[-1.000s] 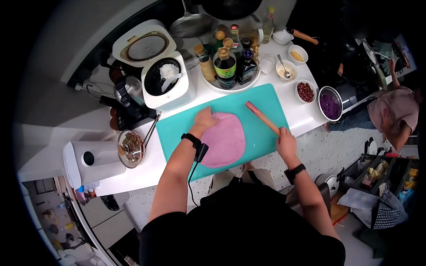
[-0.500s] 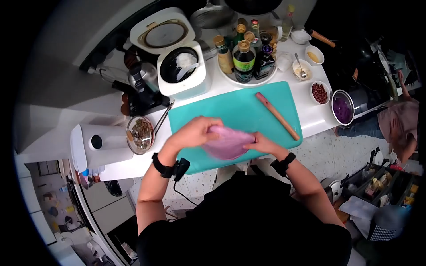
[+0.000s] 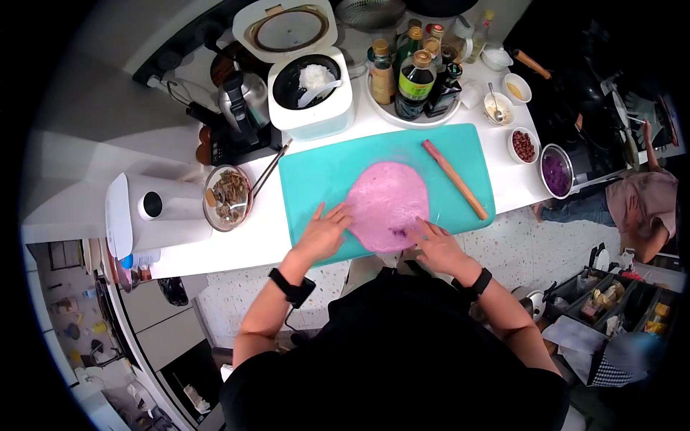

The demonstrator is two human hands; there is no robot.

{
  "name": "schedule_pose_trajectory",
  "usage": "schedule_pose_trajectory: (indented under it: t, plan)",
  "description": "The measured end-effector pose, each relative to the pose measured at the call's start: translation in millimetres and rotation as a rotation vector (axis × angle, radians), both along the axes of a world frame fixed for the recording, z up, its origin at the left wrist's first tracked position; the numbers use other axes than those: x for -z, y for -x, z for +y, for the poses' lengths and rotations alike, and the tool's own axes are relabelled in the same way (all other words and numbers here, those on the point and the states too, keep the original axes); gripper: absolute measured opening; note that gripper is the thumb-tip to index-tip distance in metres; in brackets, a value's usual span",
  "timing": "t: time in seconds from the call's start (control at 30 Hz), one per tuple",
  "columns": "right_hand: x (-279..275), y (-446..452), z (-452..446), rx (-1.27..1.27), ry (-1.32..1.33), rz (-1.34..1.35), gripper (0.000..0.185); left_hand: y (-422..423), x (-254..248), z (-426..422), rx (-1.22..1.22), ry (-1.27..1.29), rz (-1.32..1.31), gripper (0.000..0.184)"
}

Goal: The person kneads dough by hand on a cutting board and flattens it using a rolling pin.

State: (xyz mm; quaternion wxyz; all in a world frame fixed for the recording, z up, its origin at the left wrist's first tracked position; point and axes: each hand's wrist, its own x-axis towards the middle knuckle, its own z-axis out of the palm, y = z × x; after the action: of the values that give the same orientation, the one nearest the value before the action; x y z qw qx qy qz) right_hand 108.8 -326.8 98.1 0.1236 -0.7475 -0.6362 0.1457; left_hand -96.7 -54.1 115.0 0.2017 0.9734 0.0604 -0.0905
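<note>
A flat, rounded sheet of pink dough [image 3: 388, 201] lies on the teal mat [image 3: 316, 172], with a darker patch near its lower right edge. My left hand [image 3: 325, 231] rests at the dough's left edge, fingers spread. At the lower right edge, my right hand [image 3: 437, 248] touches the dough with its fingers apart. Neither hand grips anything. To the right of the dough, a wooden rolling pin [image 3: 456, 179] with a pinkish upper end lies slantwise on the mat.
Behind the mat stand an open rice cooker [image 3: 313, 118] and a round tray [image 3: 410, 123] of bottles. A glass bowl [image 3: 228, 197] with chopsticks is at the left. Bowls of red beans [image 3: 523, 146] and purple food [image 3: 557, 172] stand right. Another person [image 3: 643, 205] is at far right.
The dough was lifted between both hands and now lies flat on the mat, turned or shifted. Both hands have let go of its edges. The rolling pin, earlier in my right hand, lies on the mat.
</note>
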Motion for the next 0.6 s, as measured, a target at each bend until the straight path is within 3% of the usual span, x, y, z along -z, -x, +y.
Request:
schedule_pose_trajectory:
  t: [0.03,0.07,0.1,0.13,0.2,0.3,0.43,0.53,0.6]
  plan:
    - [15,-3,-7,0.107,0.050,0.081,0.061,6,18,-11,-0.004,0.006,0.006,0.044]
    - [25,-10,-14,0.213,0.101,0.160,0.065,8,33,-21,-0.205,0.126,-0.050,0.049]
    - [33,-25,-18,0.321,0.058,0.078,0.064,7,48,-28,-0.408,0.243,-0.104,0.054]
    - [41,-42,-21,0.429,0.016,-0.002,0.064,4,66,-31,-0.414,0.248,-0.096,0.054]
    - [42,-76,-16,0.704,-0.012,-0.072,0.062,-6,95,-30,-0.763,0.233,-0.164,0.061]
    - [73,-110,-16,0.722,0.198,-0.084,0.050,-38,107,-23,-0.868,0.430,-0.016,0.068]
    - [93,-123,-9,0.650,0.175,-0.167,0.040,-44,130,-11,-0.825,0.666,0.087,0.068]
    - [66,-111,4,0.664,0.013,-0.171,0.032,-25,123,-13,-0.948,0.459,-0.059,0.058]
    - [39,-83,17,0.396,-0.124,-0.119,0.028,-16,105,-16,-1.003,0.212,-0.649,0.050]
